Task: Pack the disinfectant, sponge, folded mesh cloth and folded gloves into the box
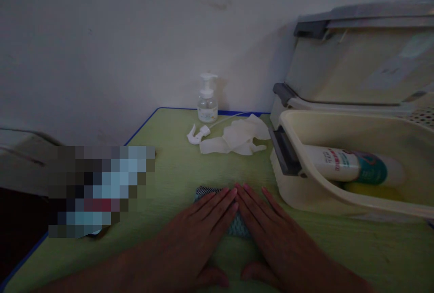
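A folded cloth [239,226] with a bluish-grey textured surface and a dark checked edge lies on the green tabletop [162,166]. My left hand [200,227] rests flat over its left part, fingers stretched out. From the other side my right hand [267,225] lies flat over the cloth's right part. The fingertips of both hands meet near the cloth's far edge. Neither hand grips anything, and together they hide much of the cloth.
Against the wall stands a clear pump bottle [207,106]. Before it lie a white spray trigger [198,134] and a pale rubber glove [242,134]. A cream bin [291,189] at right holds a white-and-teal bottle [342,165]; grey-lidded boxes [346,67] stand behind. A blurred-out object [108,189] lies left.
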The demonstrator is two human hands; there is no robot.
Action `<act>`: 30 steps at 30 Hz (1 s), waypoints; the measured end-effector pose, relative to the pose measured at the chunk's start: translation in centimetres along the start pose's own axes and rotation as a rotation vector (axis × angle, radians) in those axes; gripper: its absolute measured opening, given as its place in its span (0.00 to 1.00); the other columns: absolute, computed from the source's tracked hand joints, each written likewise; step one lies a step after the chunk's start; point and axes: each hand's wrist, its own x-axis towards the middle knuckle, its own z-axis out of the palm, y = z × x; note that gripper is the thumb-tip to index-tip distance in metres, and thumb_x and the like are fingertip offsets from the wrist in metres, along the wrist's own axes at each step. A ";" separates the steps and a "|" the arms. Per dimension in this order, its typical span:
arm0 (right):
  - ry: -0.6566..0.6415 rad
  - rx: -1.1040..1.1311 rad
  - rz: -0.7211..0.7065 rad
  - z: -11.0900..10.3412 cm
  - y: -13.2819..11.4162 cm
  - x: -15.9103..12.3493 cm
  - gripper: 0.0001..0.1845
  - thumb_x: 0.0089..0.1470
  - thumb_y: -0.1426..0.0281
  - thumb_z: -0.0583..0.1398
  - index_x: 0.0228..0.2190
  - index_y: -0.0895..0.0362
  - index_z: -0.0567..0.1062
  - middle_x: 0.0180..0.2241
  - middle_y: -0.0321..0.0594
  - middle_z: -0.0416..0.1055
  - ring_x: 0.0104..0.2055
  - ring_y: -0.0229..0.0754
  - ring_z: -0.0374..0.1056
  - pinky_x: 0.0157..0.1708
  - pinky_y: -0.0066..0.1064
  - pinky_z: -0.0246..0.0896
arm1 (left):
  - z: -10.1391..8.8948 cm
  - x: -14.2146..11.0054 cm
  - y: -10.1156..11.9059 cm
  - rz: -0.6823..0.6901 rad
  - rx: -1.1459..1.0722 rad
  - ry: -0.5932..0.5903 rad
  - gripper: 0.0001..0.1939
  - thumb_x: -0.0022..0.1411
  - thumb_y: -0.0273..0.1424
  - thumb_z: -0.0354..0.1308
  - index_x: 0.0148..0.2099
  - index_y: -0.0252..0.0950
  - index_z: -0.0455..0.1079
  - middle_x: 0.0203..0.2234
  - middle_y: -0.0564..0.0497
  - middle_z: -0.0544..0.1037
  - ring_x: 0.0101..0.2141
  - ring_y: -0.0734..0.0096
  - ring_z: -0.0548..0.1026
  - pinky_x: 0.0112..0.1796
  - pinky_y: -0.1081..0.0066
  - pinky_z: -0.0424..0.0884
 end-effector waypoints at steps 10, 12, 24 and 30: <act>-0.029 0.025 0.010 -0.2 0.1 0.1 0.45 0.51 0.49 0.57 0.57 0.72 0.59 0.58 0.61 0.57 0.61 0.56 0.51 0.54 0.53 0.54 | 0.1 0.1 -0.4 0.018 -0.032 0.010 0.53 0.49 0.47 0.63 0.66 0.29 0.40 0.63 0.34 0.46 0.62 0.54 0.46 0.60 0.58 0.55; -0.021 0.022 0.007 -0.1 0.1 0.0 0.44 0.51 0.50 0.57 0.57 0.72 0.58 0.58 0.61 0.57 0.62 0.56 0.51 0.54 0.53 0.54 | 0.2 0.1 -0.5 0.017 -0.026 0.009 0.54 0.48 0.47 0.64 0.66 0.28 0.39 0.63 0.33 0.46 0.62 0.53 0.46 0.59 0.58 0.55; 0.007 0.083 0.019 -0.3 0.0 0.1 0.39 0.55 0.50 0.54 0.57 0.67 0.59 0.57 0.56 0.60 0.60 0.53 0.55 0.55 0.57 0.50 | 0.2 0.5 -0.6 0.145 0.027 0.108 0.54 0.52 0.50 0.59 0.67 0.28 0.33 0.64 0.37 0.45 0.63 0.59 0.41 0.61 0.61 0.52; -0.019 0.168 0.032 -0.5 0.0 0.2 0.37 0.55 0.53 0.55 0.57 0.65 0.59 0.57 0.54 0.61 0.60 0.51 0.55 0.57 0.55 0.49 | 0.5 0.8 -0.6 0.128 -0.025 0.047 0.52 0.51 0.49 0.61 0.67 0.29 0.38 0.63 0.38 0.46 0.63 0.58 0.43 0.61 0.59 0.51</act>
